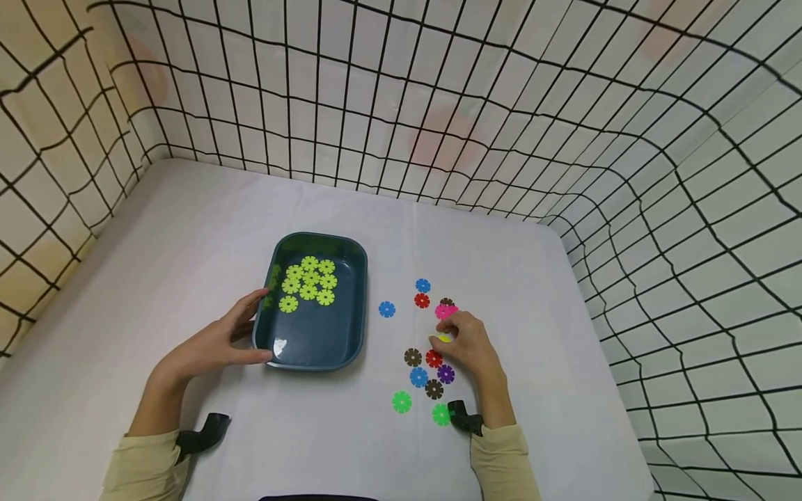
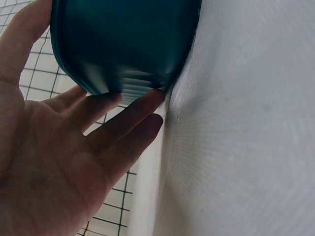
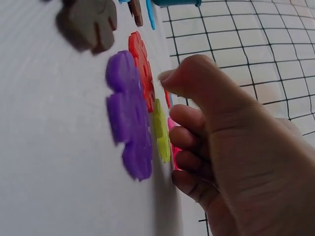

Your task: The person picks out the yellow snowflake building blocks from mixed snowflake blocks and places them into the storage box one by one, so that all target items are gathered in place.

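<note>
A dark teal plastic tray (image 1: 341, 341) holds several yellow-green notched flower discs (image 1: 310, 277), grouped toward its far left. My left hand (image 1: 216, 344) rests against the tray's left side, thumb at the near corner; in the left wrist view its extended fingers touch the outer wall. Over the loose discs is my right hand (image 1: 473, 344), bent fingers and thumb apart. Just under it a yellow-green disc (image 3: 161, 130) lies on the table, partly hidden in the head view. Close by are a pink disc (image 1: 445, 311), a red disc (image 1: 434, 358) and a purple disc (image 3: 129, 115).
More loose discs lie right of the tray: blue (image 1: 386, 309), brown (image 1: 412, 357) and green (image 1: 402, 401) among them. A white cloth covers the table (image 1: 313, 431). Black wire mesh (image 1: 388, 104) fences the back and sides. Each wrist wears a black camera mount (image 1: 203, 435).
</note>
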Available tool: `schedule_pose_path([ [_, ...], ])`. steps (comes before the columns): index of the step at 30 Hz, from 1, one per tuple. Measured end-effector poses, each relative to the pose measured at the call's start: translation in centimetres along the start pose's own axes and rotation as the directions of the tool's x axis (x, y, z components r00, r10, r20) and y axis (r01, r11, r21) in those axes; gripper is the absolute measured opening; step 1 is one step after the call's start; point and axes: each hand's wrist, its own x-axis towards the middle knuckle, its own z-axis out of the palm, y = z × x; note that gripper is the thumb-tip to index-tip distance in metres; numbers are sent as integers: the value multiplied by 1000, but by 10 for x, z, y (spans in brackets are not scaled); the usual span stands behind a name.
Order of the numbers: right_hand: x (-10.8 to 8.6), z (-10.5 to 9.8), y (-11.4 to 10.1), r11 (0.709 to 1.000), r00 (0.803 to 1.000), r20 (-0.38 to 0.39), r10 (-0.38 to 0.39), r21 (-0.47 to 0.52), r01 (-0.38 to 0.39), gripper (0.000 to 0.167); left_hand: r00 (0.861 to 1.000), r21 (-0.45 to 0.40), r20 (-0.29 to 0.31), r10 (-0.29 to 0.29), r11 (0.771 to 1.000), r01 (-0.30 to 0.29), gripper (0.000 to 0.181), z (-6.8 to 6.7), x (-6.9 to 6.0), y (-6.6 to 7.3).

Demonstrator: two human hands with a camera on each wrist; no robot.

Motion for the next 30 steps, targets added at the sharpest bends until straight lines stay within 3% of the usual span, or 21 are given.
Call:
schedule_pose_path([
  [7,-13,-8,10,999,999,-6,38,17,-38,30,1000,-1,3,-6,1000,6,106,2,1,2],
  [14,-18,-9,18,1000,1000,2,16,6,-16,31,1000,6,-7,-13,1000,13,106,1,1,1],
  [30,-17,-7,13,995,994,39,100,-28,-99,28,1000,-10,5,-9,1000,9,106,1,1,-2],
])
